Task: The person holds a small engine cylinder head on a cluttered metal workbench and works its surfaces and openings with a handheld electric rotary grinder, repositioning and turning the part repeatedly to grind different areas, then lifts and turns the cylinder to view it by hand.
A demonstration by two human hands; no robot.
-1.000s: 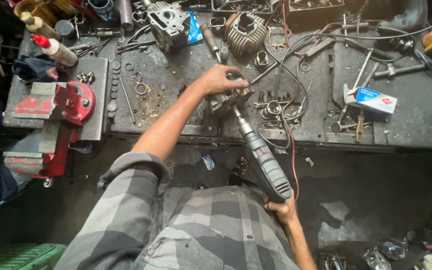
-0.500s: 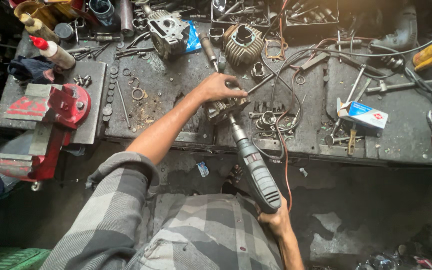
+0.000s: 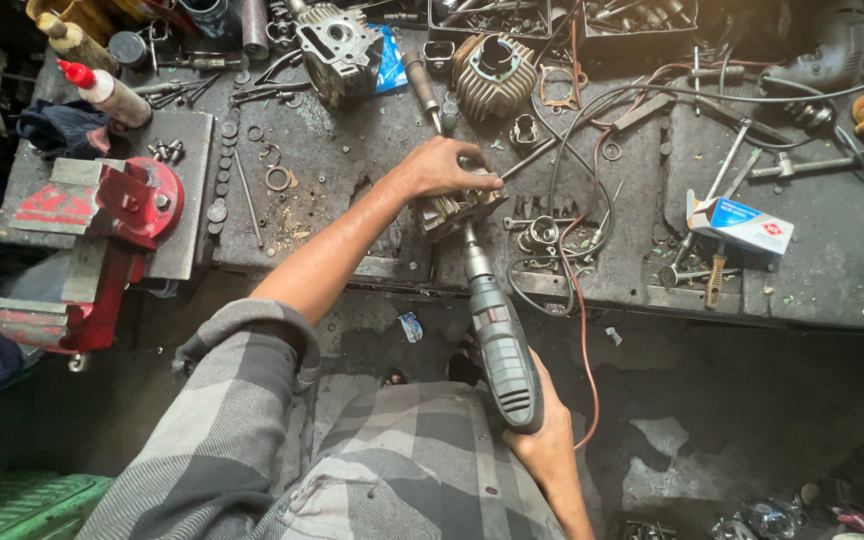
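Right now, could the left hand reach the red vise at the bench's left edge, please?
Probably, but only after letting go: the left hand is pressing on the metal part, and no obstacle blocks the way to the red vise.

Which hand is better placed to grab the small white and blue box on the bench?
Probably the right hand: the white and blue cardboard box lies on its side of the bench, but it holds the grey electric drill. The left hand presses the finned metal part.

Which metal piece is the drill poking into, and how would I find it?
Look at the dark, cluttered workbench and find its front edge, near the middle. There the left hand presses down on a small ribbed metal part. It is the only piece with the grey power drill pushed into it.
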